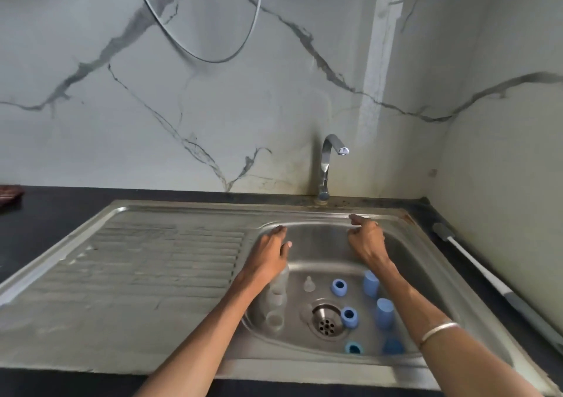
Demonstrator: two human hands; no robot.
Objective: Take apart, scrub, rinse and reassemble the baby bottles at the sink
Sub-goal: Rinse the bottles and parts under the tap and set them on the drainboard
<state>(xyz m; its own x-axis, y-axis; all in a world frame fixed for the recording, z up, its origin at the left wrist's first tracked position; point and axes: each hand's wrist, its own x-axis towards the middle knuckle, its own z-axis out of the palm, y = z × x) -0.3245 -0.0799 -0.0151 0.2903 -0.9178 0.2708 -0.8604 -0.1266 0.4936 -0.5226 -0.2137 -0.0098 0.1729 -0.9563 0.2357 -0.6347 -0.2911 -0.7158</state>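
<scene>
Both my hands hang over the steel sink basin (pixel 320 238) and hold nothing. My left hand (pixel 269 252) has relaxed, straight fingers above the basin's left side. Loosely curled, my right hand (pixel 365 239) is near the back rim with the index finger pointing left. Below them lie the bottle parts: clear bottle bodies (pixel 277 302) along the left wall, partly hidden by my left forearm, a clear teat (pixel 309 284), blue collar rings (pixel 339 287) (pixel 349 316) (pixel 353 348) and blue caps (pixel 370 283) (pixel 384 312) (pixel 393 346).
The drain (pixel 326 323) sits in the basin's middle. A chrome tap (pixel 330 165) stands behind the sink, with no water running. A ribbed draining board (pixel 146 262) stretches left. A long-handled bottle brush (pixel 475 262) lies on the dark counter at right, beside the marble wall.
</scene>
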